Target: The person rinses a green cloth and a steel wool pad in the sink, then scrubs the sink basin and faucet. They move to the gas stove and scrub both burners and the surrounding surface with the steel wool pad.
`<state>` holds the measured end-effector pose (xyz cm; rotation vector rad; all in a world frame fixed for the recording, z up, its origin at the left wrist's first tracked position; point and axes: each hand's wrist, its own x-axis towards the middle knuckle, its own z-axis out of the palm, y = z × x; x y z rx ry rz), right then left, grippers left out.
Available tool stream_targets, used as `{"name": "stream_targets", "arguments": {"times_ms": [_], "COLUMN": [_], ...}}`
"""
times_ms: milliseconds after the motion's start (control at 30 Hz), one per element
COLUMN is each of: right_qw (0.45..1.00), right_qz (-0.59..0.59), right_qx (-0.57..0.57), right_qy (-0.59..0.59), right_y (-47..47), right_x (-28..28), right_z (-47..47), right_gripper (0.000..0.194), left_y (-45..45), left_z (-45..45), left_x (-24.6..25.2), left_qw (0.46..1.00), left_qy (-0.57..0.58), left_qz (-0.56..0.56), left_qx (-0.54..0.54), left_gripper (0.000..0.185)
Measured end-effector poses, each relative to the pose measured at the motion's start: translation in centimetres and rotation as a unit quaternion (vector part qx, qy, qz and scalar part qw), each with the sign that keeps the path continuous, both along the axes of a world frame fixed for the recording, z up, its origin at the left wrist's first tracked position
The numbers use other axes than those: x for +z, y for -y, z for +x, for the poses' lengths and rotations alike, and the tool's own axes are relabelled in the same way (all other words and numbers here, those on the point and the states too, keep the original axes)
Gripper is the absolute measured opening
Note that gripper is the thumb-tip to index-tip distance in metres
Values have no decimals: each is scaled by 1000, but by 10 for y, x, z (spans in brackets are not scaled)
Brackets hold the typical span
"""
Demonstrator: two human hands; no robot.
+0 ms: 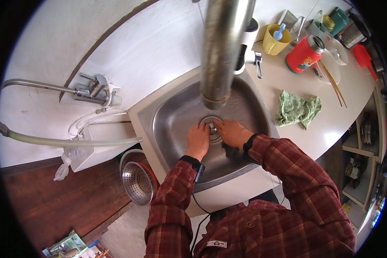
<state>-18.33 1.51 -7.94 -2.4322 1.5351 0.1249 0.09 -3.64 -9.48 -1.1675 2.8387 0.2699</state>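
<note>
Both my hands reach into a stainless-steel sink point(177, 129) and meet at its round drain fitting point(213, 129). The fingertips of my left hand point(198, 139) touch the fitting's left side. From the right, the fingers of my right hand point(234, 133) point at its shiny centre and touch it. Whether either hand grips the fitting is hard to see, as the fingers cover part of it. A dark scouring pad point(229, 150) lies on the sink floor below my right hand, partly hidden by the wrist and sleeve.
A thick metal pipe point(221, 58) hangs close above the sink's back. A wall tap point(93, 90) and hose point(74, 141) are at left, above a metal colander point(138, 182). The right counter holds a green cloth point(296, 109), red flask point(304, 54), chopsticks point(333, 84) and yellow mug point(274, 42).
</note>
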Motion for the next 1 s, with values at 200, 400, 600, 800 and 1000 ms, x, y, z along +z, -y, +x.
{"name": "stream_targets", "arguments": {"times_ms": [200, 400, 600, 800, 1000], "right_qw": [998, 998, 996, 988, 975], "right_qz": [35, 22, 38, 52, 136], "right_qx": [29, 27, 22, 55, 79], "right_qy": [-46, -58, -78, -138, -160], "right_y": [7, 11, 10, 5, 4], "right_x": [-8, -4, -9, -2, -3], "right_z": [-1, 1, 5, 9, 11], "right_gripper": [43, 45, 43, 37, 47], "left_y": [3, 5, -1, -1, 3], "left_z": [7, 2, 4, 6, 8], "left_x": [-5, 1, -8, -21, -19], "left_qw": [998, 992, 994, 993, 980], "left_qy": [54, 108, 89, 75, 78], "left_qz": [-6, 69, 59, 85, 170], "left_qx": [-20, 9, 23, 24, 65], "left_gripper": [65, 67, 60, 65, 63]}}
